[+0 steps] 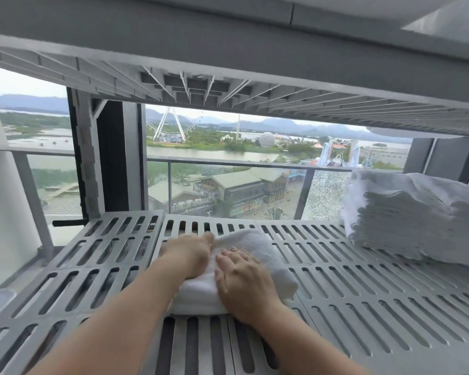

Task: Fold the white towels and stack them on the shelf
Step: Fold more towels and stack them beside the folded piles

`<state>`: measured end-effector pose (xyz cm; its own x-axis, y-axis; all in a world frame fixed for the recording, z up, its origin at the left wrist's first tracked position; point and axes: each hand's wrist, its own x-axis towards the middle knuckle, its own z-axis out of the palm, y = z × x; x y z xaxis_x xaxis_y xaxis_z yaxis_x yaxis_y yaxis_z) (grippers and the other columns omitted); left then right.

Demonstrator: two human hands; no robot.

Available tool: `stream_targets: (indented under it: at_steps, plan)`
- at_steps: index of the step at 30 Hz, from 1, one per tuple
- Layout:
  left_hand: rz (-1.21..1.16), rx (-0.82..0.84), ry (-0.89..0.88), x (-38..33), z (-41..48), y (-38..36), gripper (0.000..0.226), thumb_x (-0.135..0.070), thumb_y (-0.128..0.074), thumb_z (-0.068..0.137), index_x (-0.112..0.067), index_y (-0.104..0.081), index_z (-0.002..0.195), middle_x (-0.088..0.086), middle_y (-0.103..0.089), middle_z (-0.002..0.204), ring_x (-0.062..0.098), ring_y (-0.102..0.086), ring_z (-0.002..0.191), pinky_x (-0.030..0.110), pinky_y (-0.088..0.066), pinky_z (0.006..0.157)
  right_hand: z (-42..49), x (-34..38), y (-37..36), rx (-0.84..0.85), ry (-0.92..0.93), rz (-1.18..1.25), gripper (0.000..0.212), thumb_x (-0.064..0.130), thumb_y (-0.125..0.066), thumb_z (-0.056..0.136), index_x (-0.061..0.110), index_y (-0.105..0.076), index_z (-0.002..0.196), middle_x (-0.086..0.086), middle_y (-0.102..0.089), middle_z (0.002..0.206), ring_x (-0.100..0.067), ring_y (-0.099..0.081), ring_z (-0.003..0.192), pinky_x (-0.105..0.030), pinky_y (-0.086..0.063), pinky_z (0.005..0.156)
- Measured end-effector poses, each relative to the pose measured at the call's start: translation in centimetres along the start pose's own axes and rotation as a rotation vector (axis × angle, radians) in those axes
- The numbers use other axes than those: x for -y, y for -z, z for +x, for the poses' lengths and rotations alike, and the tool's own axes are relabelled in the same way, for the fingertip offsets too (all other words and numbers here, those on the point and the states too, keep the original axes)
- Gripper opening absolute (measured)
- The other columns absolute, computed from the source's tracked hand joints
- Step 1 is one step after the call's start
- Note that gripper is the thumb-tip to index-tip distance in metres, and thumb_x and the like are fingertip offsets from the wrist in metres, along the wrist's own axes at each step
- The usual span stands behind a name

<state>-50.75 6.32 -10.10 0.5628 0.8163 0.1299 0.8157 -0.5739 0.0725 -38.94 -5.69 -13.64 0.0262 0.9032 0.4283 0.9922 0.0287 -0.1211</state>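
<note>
Folded towel [268,262], long axis front-to-back, on shelf [363,282]

Left hand [192,253]: motion-blurred, fingertips lost at the fold of the folded towel [257,255]; grip not determinable. Right hand [241,280] covers the towel's near middle. Towel stack [406,212] cut off by the right edge; layer count not readable. Both forearms cut by the bottom edge. White object [385,131] below the upper shelf [282,85] mostly hidden; identity undetermined.
</note>
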Motion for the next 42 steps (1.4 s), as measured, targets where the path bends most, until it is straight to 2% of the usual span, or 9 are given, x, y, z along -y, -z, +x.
stream_targets:
  at_steps: [4, 10, 14, 17, 21, 27, 31, 35, 42]
  plan:
    - [0.178, 0.058, 0.005, -1.1, -1.1, 0.7, 0.059, -0.024, -0.019, 0.105, -0.054, -0.007, 0.154, 0.009, -0.054, 0.143, 0.03, -0.057, 0.119, 0.047, -0.051, 0.095, -0.4, -1.4, 0.7, -0.06, 0.03, 0.001, 0.045, 0.036, -0.034, 0.102, 0.021, -0.062, 0.134, 0.002, -0.057, 0.144, -0.014, -0.045, 0.14, -0.03, -0.025, 0.122]
    - [0.121, 0.132, 0.013, -2.3, -2.0, 2.5, 0.05, -0.038, -0.034, 0.106, -0.05, -0.025, 0.153, 0.001, -0.052, 0.147, 0.026, -0.056, 0.122, 0.048, -0.052, 0.096, -3.0, -3.4, 3.0, -0.265, -0.277, -0.187, 0.034, 0.054, -0.059, 0.089, 0.025, -0.075, 0.097, 0.001, -0.066, 0.102, -0.02, -0.062, 0.096, -0.037, -0.051, 0.088]
    - [-0.113, 0.199, -0.117, -4.1, -2.5, 1.9, 0.058, -0.036, -0.041, 0.106, -0.053, -0.013, 0.155, 0.006, -0.05, 0.151, 0.015, -0.063, 0.1, 0.03, -0.052, 0.084, -4.1, -5.5, 5.1, -0.038, -0.6, -0.109, 0.064, 0.072, -0.047, 0.086, 0.033, -0.053, 0.136, -0.004, -0.065, 0.125, -0.028, -0.064, 0.112, -0.041, -0.05, 0.086]
    - [-0.151, 0.245, -0.156, -5.5, -2.9, 1.7, 0.054, -0.033, -0.043, 0.106, -0.047, -0.025, 0.155, 0.001, -0.049, 0.153, 0.02, -0.054, 0.127, 0.032, -0.042, 0.104, -4.0, -6.4, 5.8, 0.196, -0.709, -0.084, 0.077, 0.073, -0.031, 0.09, 0.035, -0.022, 0.156, -0.01, -0.05, 0.147, -0.035, -0.051, 0.13, -0.05, -0.043, 0.097]
    - [-0.263, 0.314, -0.065, -6.6, -4.1, 2.5, 0.059, -0.043, -0.057, 0.098, -0.043, -0.034, 0.153, 0.003, -0.041, 0.158, 0.022, -0.045, 0.137, 0.038, -0.031, 0.116, -3.7, -6.2, 6.2, 0.273, -0.779, 0.238, 0.089, 0.054, -0.053, 0.09, 0.016, -0.006, 0.156, -0.022, -0.05, 0.14, -0.036, -0.056, 0.118, -0.042, -0.049, 0.092]
    - [-0.575, 0.206, 0.013, -9.4, -6.4, 2.5, 0.063, -0.031, -0.068, 0.093, -0.031, -0.044, 0.151, 0.003, -0.041, 0.156, 0.021, -0.045, 0.134, 0.031, -0.032, 0.108, -7.2, -8.2, 7.3, -0.017, -0.637, 0.714, 0.086, 0.011, -0.06, 0.081, 0.021, -0.016, 0.155, -0.009, -0.06, 0.121, -0.024, -0.062, 0.105, -0.042, -0.053, 0.096]
    - [-0.668, 0.043, 0.015, -14.2, -7.0, 2.5, 0.065, -0.028, -0.072, 0.09, -0.031, -0.046, 0.149, 0.006, -0.051, 0.149, 0.022, -0.056, 0.123, 0.032, -0.042, 0.108, -9.6, -10.7, 9.5, -0.192, -0.563, 0.673, 0.082, 0.006, -0.059, 0.085, 0.023, -0.022, 0.156, -0.007, -0.058, 0.133, -0.018, -0.06, 0.102, -0.016, -0.046, 0.083]
    - [-0.794, -0.111, 0.009, -20.8, -7.0, 2.5, 0.064, -0.025, -0.075, 0.087, -0.03, -0.051, 0.147, 0.009, -0.065, 0.13, 0.024, -0.067, 0.106, 0.039, -0.052, 0.1, -11.8, -14.4, 12.1, -0.386, -0.593, 0.611, 0.076, 0.009, -0.061, 0.088, 0.017, -0.027, 0.155, -0.006, -0.052, 0.146, -0.025, -0.053, 0.129, -0.027, -0.04, 0.102]
    - [-0.883, -0.276, -0.013, -33.0, -6.6, 1.3, 0.061, -0.03, -0.07, 0.086, -0.041, -0.053, 0.143, 0.005, -0.058, 0.128, 0.023, -0.06, 0.11, 0.037, -0.048, 0.102, -17.5, -22.8, 17.1, -0.47, -0.624, 0.585, 0.068, 0.018, -0.06, 0.091, 0.016, -0.034, 0.153, -0.003, -0.055, 0.143, -0.023, -0.053, 0.129, -0.036, -0.042, 0.108]
